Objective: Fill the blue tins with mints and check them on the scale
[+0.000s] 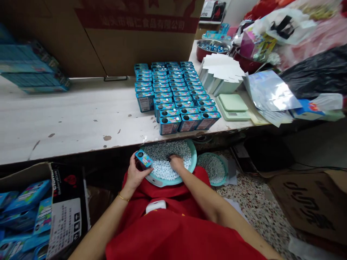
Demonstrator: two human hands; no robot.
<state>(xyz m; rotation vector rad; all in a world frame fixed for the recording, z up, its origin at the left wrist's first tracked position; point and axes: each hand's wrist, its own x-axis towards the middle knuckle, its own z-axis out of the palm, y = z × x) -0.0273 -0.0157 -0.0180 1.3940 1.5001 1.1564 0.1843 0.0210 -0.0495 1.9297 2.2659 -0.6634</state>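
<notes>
My left hand (135,172) is closed around a small blue tin (144,159), holding it at the left rim of a pale green basin (192,163). The tin's top faces up and has a dark round opening. Small white mints (165,169) fill the basin, which rests on my lap. My right hand (177,163) reaches down into the mints, its fingers curled around something dark that is mostly hidden. Rows of similar blue tins (177,95) stand upright on the white table (81,122) beyond the basin.
An open carton (66,216) of blue tins is at my lower left. A second basin (213,168) of white mints stands low on the right. On the table are a scale (233,104), a stack of white card (223,70), a large cardboard box (141,43) and stacked blue packs (29,68).
</notes>
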